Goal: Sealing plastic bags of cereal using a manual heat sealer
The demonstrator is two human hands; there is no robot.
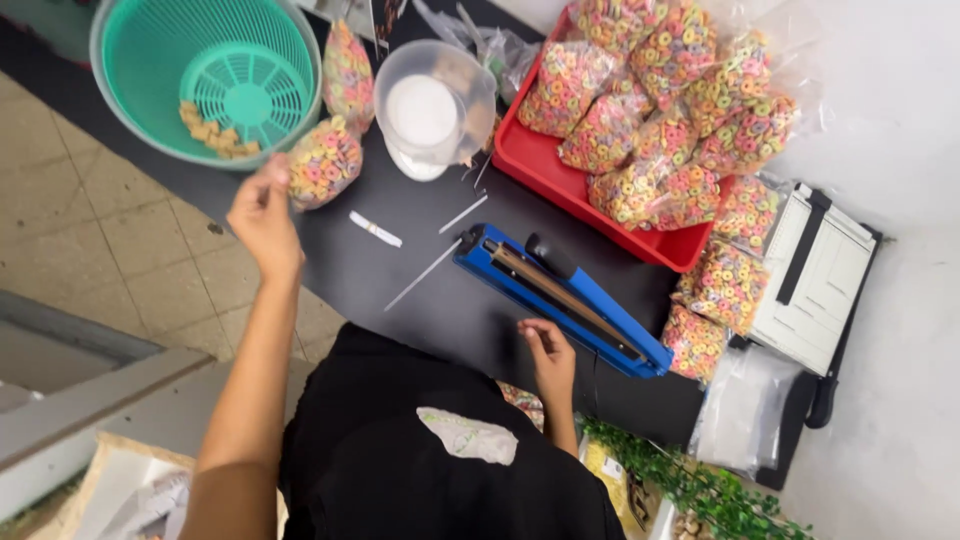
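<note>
The fingers of the left hand (262, 212) are pinched together on the gathered top of a small clear plastic bag of multicoloured cereal rings (323, 162), which lies at the far left of the black bench (440, 310), just beside the teal slotted plastic basket (206, 76). The right hand (549, 357) is curled loosely at the near edge of the bench, its fingers bent but closed on nothing, just beside the blue bar-shaped heat sealer (560, 297).

The step in hand is judged to be the handling of a filled bag that is not yet sealed; a move across to the right, with the thin film kept flat and unwrinkled, would be called for.

The film is glossy and crinkled, the rings dry and matt. A few tan pieces are seen in the ribbed basket. A translucent round jug (435, 105) stands further right, and a red rigid tray (560, 170), heaped with like bags, lies at the far right.
</note>
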